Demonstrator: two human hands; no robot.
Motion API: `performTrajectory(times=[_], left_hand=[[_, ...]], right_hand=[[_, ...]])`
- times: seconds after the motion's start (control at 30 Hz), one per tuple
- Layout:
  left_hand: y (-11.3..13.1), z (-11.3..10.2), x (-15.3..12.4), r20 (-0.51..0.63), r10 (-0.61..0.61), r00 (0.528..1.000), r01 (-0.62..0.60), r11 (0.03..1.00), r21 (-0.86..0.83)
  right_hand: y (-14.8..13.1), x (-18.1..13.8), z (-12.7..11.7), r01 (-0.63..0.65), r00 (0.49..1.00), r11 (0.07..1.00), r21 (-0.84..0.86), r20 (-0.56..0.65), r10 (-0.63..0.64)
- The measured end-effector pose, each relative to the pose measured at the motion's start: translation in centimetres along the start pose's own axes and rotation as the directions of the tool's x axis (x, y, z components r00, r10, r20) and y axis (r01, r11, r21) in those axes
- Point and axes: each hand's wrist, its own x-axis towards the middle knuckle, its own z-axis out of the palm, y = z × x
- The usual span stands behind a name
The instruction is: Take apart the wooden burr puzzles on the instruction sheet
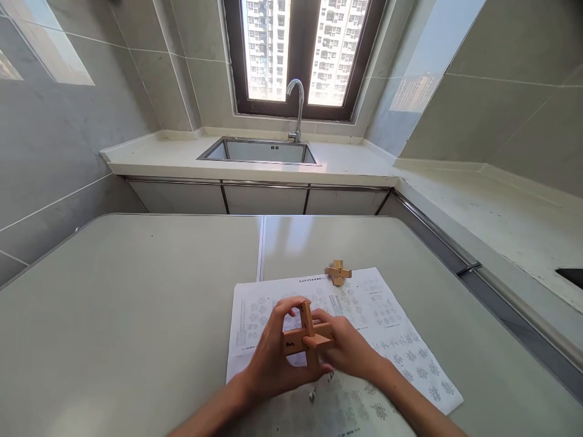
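Observation:
A wooden interlocking puzzle (294,341) of crossing bars is held up over the printed sheet, one bar upright and others crossing it. My left hand (272,358) grips it from the left, fingers at the top of the upright bar and thumb near its lower end. From the right, my right hand (350,349) has its fingers closed on the bars at that side. Dark marks show on a bar facing me. Part of the puzzle's right side is hidden by the right hand.
A smaller wooden cross puzzle (337,273) rests at the far edge of the instruction sheet (410,358), which carries printed diagrams. Both lie on a pale table (136,321). Beyond stand a counter with a sink (259,152), a faucet (299,112) and a window.

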Motion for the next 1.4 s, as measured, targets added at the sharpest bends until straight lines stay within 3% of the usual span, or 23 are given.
performTrajectory(times=[0.1, 0.23, 0.53, 0.87, 1.03, 1.2, 1.27, 1.4], left_hand=[[0.0, 0.1, 0.0, -0.047, -0.049, 0.998, 0.051, 0.998, 0.048], [0.0, 0.1, 0.0, -0.046, -0.071, 0.996, 0.074, 0.996, 0.055], [-0.3, 0.4, -0.1, -0.050, -0.092, 0.994, 0.097, 0.990, 0.100], [-0.4, 0.1, 0.0, 0.014, -0.029, 0.999, 0.029, 0.999, -0.016], [-0.4, 0.1, 0.3, 0.078, -0.182, 0.980, 0.190, 0.976, -0.110], [-0.1, -0.5, 1.0, 0.193, -0.390, 0.900, 0.427, 0.877, -0.218], [-0.1, -0.8, 1.1, 0.219, -0.403, 0.889, 0.453, 0.844, -0.288], [-0.4, -0.9, 1.1, 0.219, -0.303, 0.928, 0.365, 0.858, -0.362]], right_hand=[[-0.3, 0.3, -0.6, -0.106, 0.992, 0.968, 0.227, -0.045, 0.119], [0.0, 0.3, -0.9, -0.166, 0.986, 0.845, 0.508, 0.107, 0.129], [-0.1, 0.1, -0.4, -0.123, 0.992, 0.847, 0.518, 0.047, 0.115], [-0.3, 0.0, 0.0, -0.155, 0.988, 0.834, 0.529, 0.106, 0.116], [-0.3, 0.1, -0.1, -0.165, 0.986, 0.817, 0.553, 0.115, 0.122], [0.0, 0.0, 0.2, -0.200, 0.979, 0.689, 0.696, 0.177, 0.106], [0.1, 0.0, 0.4, -0.204, 0.977, 0.662, 0.721, 0.189, 0.095], [0.1, 0.2, 0.4, -0.198, 0.979, 0.610, 0.767, 0.181, 0.091]])
